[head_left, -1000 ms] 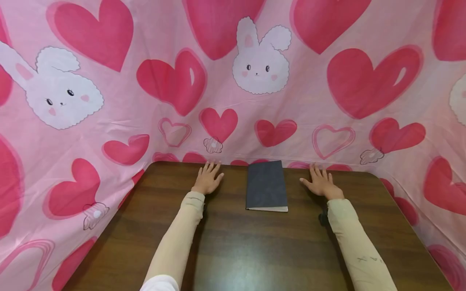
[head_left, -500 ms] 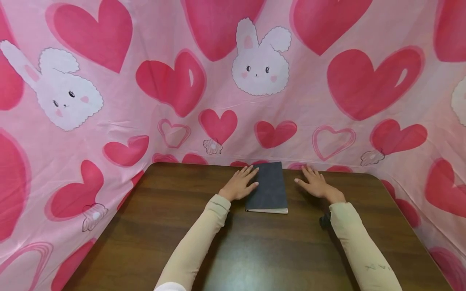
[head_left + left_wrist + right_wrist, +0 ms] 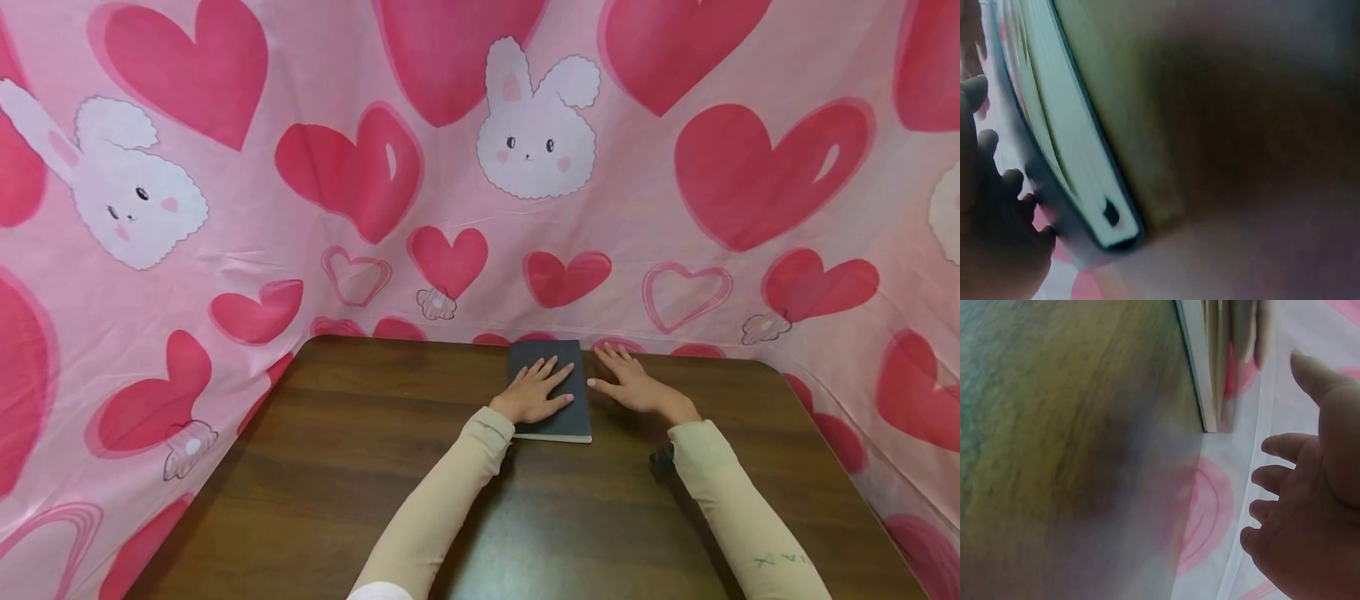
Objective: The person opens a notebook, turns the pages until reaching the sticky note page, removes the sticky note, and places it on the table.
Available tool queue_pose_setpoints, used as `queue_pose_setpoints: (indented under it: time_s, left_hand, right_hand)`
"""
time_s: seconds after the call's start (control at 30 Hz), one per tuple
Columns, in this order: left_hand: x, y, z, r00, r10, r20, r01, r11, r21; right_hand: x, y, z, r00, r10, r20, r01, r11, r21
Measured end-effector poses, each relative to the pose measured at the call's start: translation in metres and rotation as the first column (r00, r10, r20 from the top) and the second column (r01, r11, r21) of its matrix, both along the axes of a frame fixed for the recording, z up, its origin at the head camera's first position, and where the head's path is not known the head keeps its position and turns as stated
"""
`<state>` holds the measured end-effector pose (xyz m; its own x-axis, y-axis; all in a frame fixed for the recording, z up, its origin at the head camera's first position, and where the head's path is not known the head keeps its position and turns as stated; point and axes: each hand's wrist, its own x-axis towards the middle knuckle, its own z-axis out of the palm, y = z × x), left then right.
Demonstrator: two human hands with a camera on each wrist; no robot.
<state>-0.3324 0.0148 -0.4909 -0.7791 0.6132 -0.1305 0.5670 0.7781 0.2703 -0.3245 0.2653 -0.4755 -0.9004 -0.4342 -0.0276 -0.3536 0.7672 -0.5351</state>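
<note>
A dark grey notebook (image 3: 567,422) lies at the far side of the table, its cream page edges turned toward me. My left hand (image 3: 533,392) is spread over its front cover, fingers straight and pointing away to the right. The left wrist view shows the notebook's page block (image 3: 1066,125) and rounded spine, with the left hand's fingertips (image 3: 1013,181) right at the cover. Just right of the notebook hovers my right hand (image 3: 634,385), palm down with fingers extended. In the right wrist view that hand (image 3: 1310,494) holds nothing, and the notebook's edge (image 3: 1200,369) stands before it.
The brown wooden table (image 3: 360,467) has rounded far corners. A pink cloth (image 3: 450,183) printed with hearts and rabbits hangs close behind it and along both sides. A small black device (image 3: 662,460) sits under the right wrist.
My left hand has moved right from beside the notebook to lie over its cover. My right hand has shifted slightly left, closer to the notebook's right edge.
</note>
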Motion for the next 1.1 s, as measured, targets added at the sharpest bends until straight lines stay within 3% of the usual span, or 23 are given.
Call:
queue_pose_setpoints:
  time_s: [0.27, 0.53, 1.1]
  left_hand:
    - [0.000, 0.002, -0.004, 1.000, -0.006, 0.008, 0.006, 0.995, -0.099]
    - [0.000, 0.005, -0.003, 1.000, -0.001, 0.020, 0.003, 0.996, -0.094]
    - [-0.001, 0.006, -0.003, 1.000, 0.000, 0.024, 0.001, 0.998, -0.067]
  right_hand:
    - [-0.001, -0.004, 0.001, 0.995, 0.074, 0.071, -0.075, 0.997, 0.019]
    - [-0.004, -0.004, -0.007, 0.982, 0.116, 0.152, -0.120, 0.993, 0.015]
    - [-0.007, -0.002, -0.013, 0.972, 0.130, 0.193, -0.135, 0.991, 0.015]
